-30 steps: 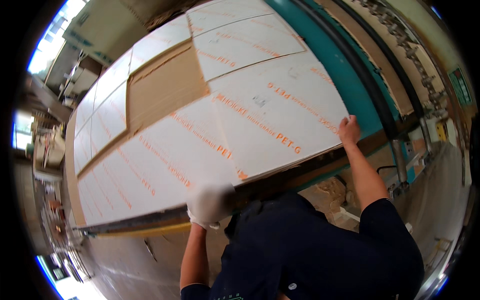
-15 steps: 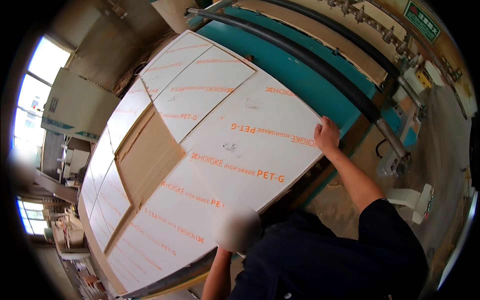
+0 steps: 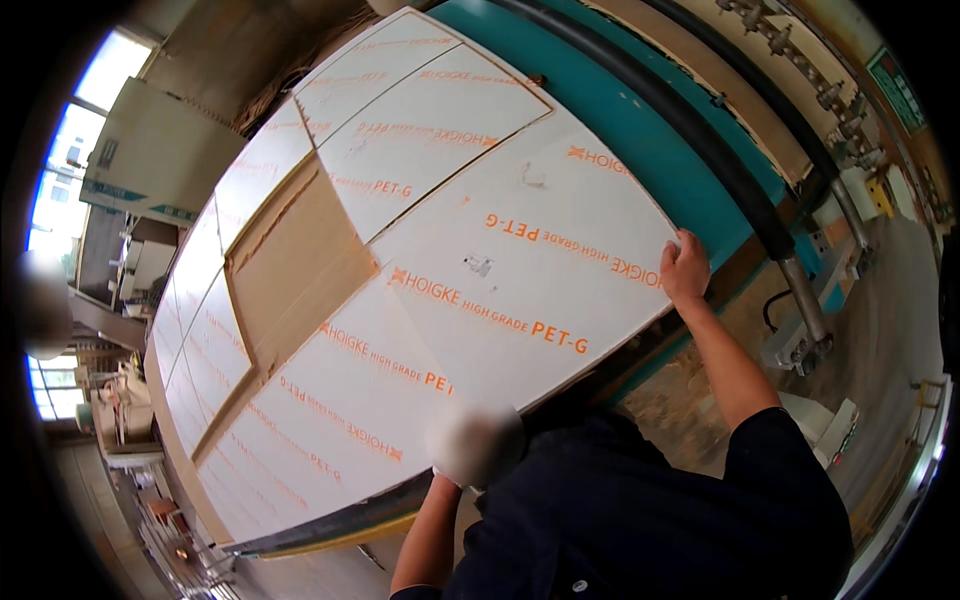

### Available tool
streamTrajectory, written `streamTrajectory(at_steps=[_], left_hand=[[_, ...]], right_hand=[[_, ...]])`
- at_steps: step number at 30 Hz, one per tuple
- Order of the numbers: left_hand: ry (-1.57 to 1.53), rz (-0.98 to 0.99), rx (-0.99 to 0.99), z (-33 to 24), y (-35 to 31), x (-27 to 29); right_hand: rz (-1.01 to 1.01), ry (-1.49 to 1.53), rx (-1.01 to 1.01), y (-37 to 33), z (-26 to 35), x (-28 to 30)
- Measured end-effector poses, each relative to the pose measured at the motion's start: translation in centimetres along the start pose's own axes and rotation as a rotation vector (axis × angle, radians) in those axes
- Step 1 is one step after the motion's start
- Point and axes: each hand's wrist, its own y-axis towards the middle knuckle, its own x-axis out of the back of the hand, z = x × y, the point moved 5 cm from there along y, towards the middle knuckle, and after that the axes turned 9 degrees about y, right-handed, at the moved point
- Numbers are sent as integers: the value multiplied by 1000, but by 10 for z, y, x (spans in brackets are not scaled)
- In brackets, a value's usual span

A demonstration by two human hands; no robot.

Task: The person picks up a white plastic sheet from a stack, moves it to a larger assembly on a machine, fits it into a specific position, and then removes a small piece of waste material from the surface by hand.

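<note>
A large white sheet (image 3: 560, 280) with orange print spans the view at a slant. Dark cut lines divide its far and left parts, and a four-sided gap bares a brown board (image 3: 300, 260). My right hand (image 3: 686, 270) is closed round the sheet's right-hand corner, thumb on top, with some fingers out of sight. My left hand (image 3: 444, 474) is at the near edge; a round blur covers most of it, so its fingers and any hold are hidden.
Beyond the sheet lies a teal surface (image 3: 715, 215) under a thick black padded bar (image 3: 680, 110) with a metal end. Metal fittings (image 3: 830, 95) line the far right. Windows (image 3: 65, 200) and a large pale panel (image 3: 155, 150) stand at left.
The whole view has shifted, so the sheet's far end sits higher in the picture. My right hand keeps its place on the corner; my left stays by the near edge.
</note>
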Motion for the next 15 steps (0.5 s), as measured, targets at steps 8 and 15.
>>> streamTrajectory(at_steps=[8,15], left_hand=[[-43,-44,96,5,-7,-5],[-219,-84,162,17,-18,-18]], right_hand=[[41,0,-13,1,-3,-4],[68,-51,61,0,-12,6]])
